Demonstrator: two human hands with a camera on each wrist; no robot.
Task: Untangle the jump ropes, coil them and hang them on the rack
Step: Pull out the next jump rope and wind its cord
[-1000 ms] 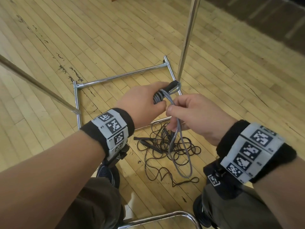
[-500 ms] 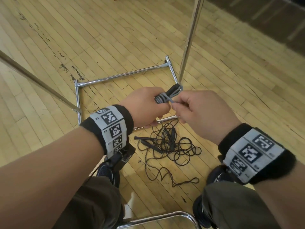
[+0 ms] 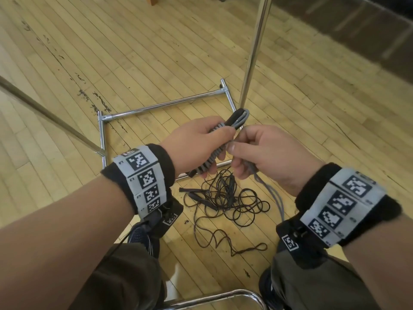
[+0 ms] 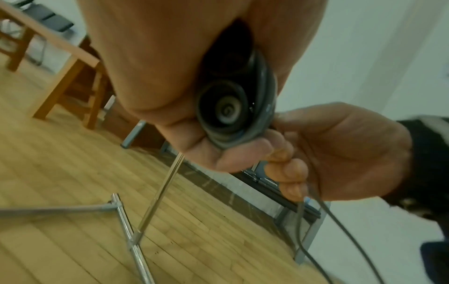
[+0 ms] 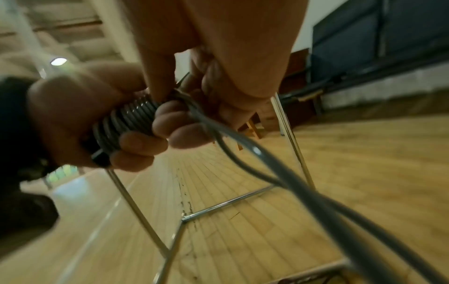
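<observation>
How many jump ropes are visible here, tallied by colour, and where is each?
Grey jump rope, wound round its black handles, gripped by the left hand, loose end pinched by the right hand: 1
Black jump ropes, tangled on the wooden floor: count unclear, at least 1
Total: at least 2

Wooden floor (image 3: pixel 134 52): tangled black jump ropes (image 3: pixel 223 202), chrome rack base (image 3: pixel 161 106) on it.

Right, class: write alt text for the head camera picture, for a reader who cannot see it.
A left hand holds a grey rope wound around its handles, while the right hand pinches the loose end. A tangled black rope lies below on the wooden floor, by a metal rack.
</observation>
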